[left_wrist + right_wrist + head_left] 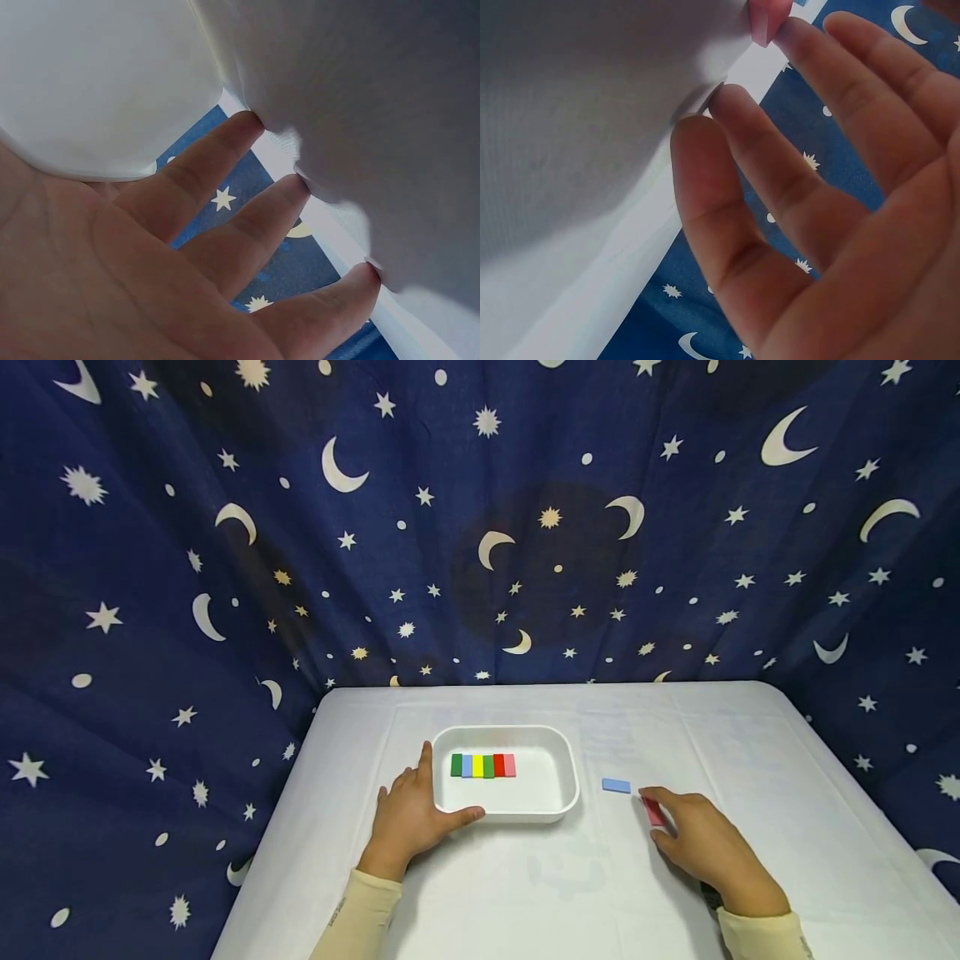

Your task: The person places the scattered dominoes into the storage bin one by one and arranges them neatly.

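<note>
Near the table's middle a white tray (536, 797) holds a row of small coloured domino blocks (488, 766): green, blue, yellow, green, red and pink, side by side. My left hand (412, 818) rests at its near left corner, index finger along the left side and thumb on the front rim. In the left wrist view the other fingertips (360, 277) touch the tablecloth. To the right, my right hand (701, 835) pinches a red domino block (653, 812) between thumb and index finger, close over the cloth. A light blue domino block (616, 786) lies between it and the tray.
A white cloth covers the table (555, 893), whose far edge meets a dark blue curtain (442, 552) printed with moons and stars. The curtain also hangs along the left and right sides.
</note>
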Action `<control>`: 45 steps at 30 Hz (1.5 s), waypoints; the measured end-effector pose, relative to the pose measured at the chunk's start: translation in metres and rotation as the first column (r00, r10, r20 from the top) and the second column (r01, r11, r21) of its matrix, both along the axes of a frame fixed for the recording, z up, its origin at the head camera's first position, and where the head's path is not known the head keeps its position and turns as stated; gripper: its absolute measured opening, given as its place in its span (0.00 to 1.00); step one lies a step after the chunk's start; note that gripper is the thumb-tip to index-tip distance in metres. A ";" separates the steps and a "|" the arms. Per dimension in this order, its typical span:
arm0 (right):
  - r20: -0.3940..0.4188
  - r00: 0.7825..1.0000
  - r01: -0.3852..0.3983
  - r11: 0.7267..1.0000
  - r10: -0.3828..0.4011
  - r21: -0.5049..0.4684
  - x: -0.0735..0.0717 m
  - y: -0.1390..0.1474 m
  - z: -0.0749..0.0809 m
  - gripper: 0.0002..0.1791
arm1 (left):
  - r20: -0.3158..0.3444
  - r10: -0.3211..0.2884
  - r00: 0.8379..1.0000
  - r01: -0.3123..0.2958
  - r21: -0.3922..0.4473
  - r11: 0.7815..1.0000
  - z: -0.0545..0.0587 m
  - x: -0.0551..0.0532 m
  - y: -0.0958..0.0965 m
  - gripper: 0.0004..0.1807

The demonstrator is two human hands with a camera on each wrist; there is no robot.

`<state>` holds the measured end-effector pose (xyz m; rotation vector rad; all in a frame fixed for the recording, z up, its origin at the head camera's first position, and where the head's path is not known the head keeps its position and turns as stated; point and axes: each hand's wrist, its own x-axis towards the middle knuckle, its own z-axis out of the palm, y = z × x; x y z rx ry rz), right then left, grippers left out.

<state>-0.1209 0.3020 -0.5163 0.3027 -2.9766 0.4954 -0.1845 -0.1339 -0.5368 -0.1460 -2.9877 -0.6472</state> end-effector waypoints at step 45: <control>-0.082 0.995 -0.054 0.999 0.053 -0.009 -0.003 0.001 -0.002 0.33 | -0.007 -0.002 1.000 0.002 0.001 1.000 -0.001 0.000 -0.001 0.82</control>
